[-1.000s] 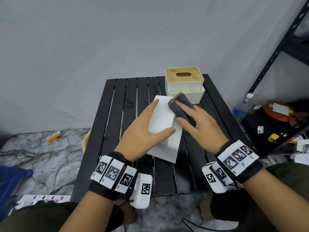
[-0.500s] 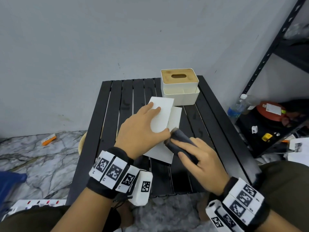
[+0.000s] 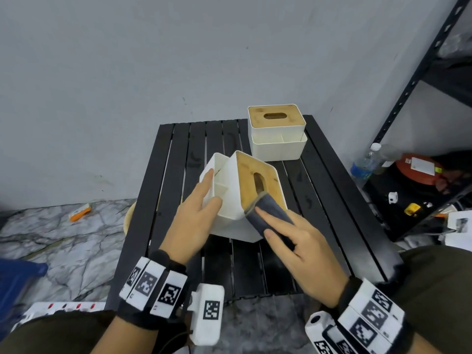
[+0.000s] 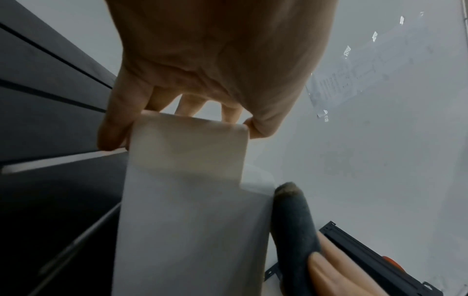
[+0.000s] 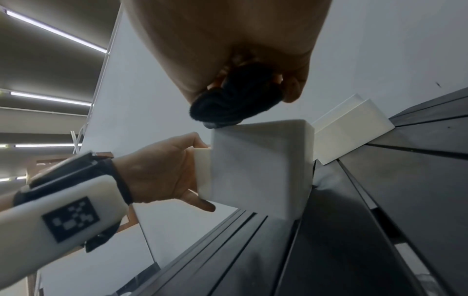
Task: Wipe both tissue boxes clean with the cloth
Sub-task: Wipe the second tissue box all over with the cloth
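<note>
The near tissue box (image 3: 231, 190), white with a wooden slotted lid, stands tilted on the black slatted table (image 3: 324, 190). My left hand (image 3: 208, 200) grips its open side compartment, with the fingers over the rim and the thumb on the white wall. The left wrist view shows this hand (image 4: 177, 112) curled round the box edge (image 4: 187, 200). My right hand (image 3: 281, 231) holds the grey cloth (image 3: 270, 213) and presses it on the lid's near corner. The right wrist view shows the cloth (image 5: 235, 100) bunched against the box (image 5: 260, 164). The second tissue box (image 3: 277, 131) stands upright at the table's back.
A black metal shelf (image 3: 421, 72) rises on the right. Beside it on the floor are a water bottle (image 3: 365, 162) and a red-orange item (image 3: 416, 167). On the marble floor to the left lie an orange object (image 3: 80, 212) and a white power strip (image 3: 63, 306).
The near box lay with a plain white face up and now is tipped so its wooden lid shows. My right hand drew the cloth toward me, then onto the lid's near corner.
</note>
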